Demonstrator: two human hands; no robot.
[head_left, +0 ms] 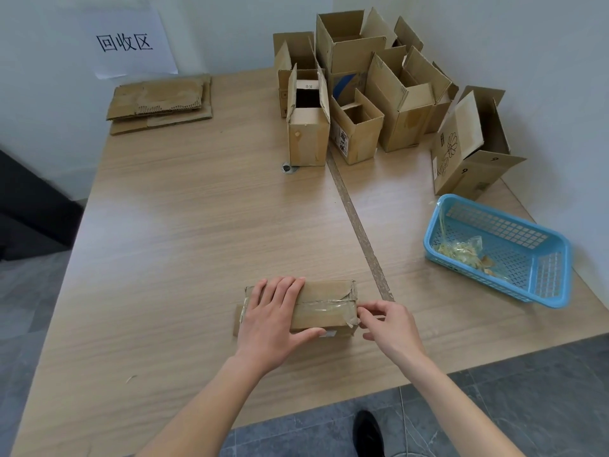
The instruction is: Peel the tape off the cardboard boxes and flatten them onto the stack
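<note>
The wooden bench (184, 225) carries everything. At its far right corner stands a crowd of open cardboard boxes (369, 94), about eight as far as the overlap lets me count, all upright with flaps raised and not yet flattened. At the far left, below a paper sign (128, 44) on the wall, lies the stack (159, 102) of flattened cardboard, a few sheets deep; the exact number cannot be told. So I judge the job to be in its early part: a handful done, most of the boxes left.

One blue basket (497, 250) sits at the right edge, holding a small heap of peeled tape scraps (461, 250).

Near the front edge lies the one small box (324, 306) now being worked, closed, with a clear tape strip (324, 306) along its top. The left hand (272, 321) lies spread over the box's left half, fingers fairly straight, thumb along its near side, pressing it down. The right hand (389, 324) pinches at the tape's end on the box's right edge, where peeling is just starting.
</note>
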